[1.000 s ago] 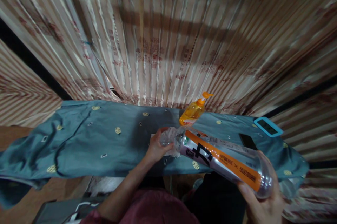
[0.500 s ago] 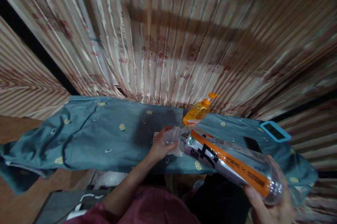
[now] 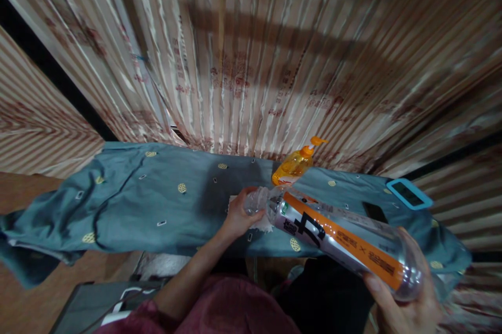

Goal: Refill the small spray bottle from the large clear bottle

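Note:
A large clear plastic bottle [image 3: 341, 240] with an orange and silver label lies tilted across the front of me, neck to the left and lower than I can judge. My right hand [image 3: 408, 287] is wrapped round its base. At the bottle's neck, my left hand [image 3: 239, 216] is closed round a small clear cup [image 3: 257, 200], whose exact shape is hard to make out. The bottle's mouth meets the cup or overlaps it in view. Beneath them a white paper [image 3: 263, 226] shows on the cloth. Just behind stands an orange pump bottle [image 3: 292, 168].
A blue-green patterned cloth [image 3: 129, 203] covers the narrow table. To the right lie a dark phone-like object [image 3: 374, 212] and a light-blue framed device [image 3: 410, 194]. A striped curtain [image 3: 243, 62] hangs behind. A grey box [image 3: 86, 302] with a white cable stands lower left.
Almost nothing differs. Both hands keep their hold on the bottle and the cup, with only a very slight shift of the bottle and the view.

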`<act>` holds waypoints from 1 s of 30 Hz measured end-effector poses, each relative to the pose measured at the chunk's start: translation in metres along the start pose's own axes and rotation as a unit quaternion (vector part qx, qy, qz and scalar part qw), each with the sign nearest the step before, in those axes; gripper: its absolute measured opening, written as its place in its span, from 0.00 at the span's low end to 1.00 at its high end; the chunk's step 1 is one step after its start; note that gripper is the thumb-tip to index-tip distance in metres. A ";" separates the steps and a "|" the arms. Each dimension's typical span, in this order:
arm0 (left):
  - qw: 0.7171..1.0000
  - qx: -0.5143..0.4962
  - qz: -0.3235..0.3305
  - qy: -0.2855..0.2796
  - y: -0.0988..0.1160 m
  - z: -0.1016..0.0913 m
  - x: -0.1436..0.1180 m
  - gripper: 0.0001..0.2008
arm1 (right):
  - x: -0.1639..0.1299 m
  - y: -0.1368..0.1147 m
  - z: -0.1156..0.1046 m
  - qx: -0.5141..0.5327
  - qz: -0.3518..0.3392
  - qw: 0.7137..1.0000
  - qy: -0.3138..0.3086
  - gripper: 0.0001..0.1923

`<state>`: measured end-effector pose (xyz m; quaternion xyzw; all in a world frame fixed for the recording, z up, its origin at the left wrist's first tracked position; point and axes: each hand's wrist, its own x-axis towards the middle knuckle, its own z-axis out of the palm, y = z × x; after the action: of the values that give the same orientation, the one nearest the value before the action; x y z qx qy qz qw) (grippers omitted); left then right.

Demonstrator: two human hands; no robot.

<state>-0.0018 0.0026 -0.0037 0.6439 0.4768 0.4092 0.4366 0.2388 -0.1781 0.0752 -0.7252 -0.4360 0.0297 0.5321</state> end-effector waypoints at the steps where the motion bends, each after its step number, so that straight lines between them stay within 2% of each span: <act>1: 1.000 0.000 -0.001 -0.001 0.000 0.000 0.000 0.27 | 0.000 0.000 0.000 0.001 -0.001 1.000 -0.003 0.52; 10: 1.000 -0.013 0.002 -0.004 0.004 0.000 -0.001 0.27 | 0.004 -0.005 0.002 0.026 -0.013 0.999 -0.020 0.49; 19: 1.000 -0.008 0.005 -0.002 0.006 -0.001 0.000 0.27 | 0.011 -0.012 0.002 0.038 0.004 0.999 -0.018 0.51; 30: 1.000 -0.010 0.009 -0.002 0.003 0.000 -0.001 0.27 | 0.015 -0.007 0.000 0.035 -0.005 0.999 -0.035 0.51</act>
<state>-0.0010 0.0012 -0.0012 0.6448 0.4662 0.4159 0.4404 0.2438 -0.1678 0.0866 -0.7022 -0.4570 0.0674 0.5418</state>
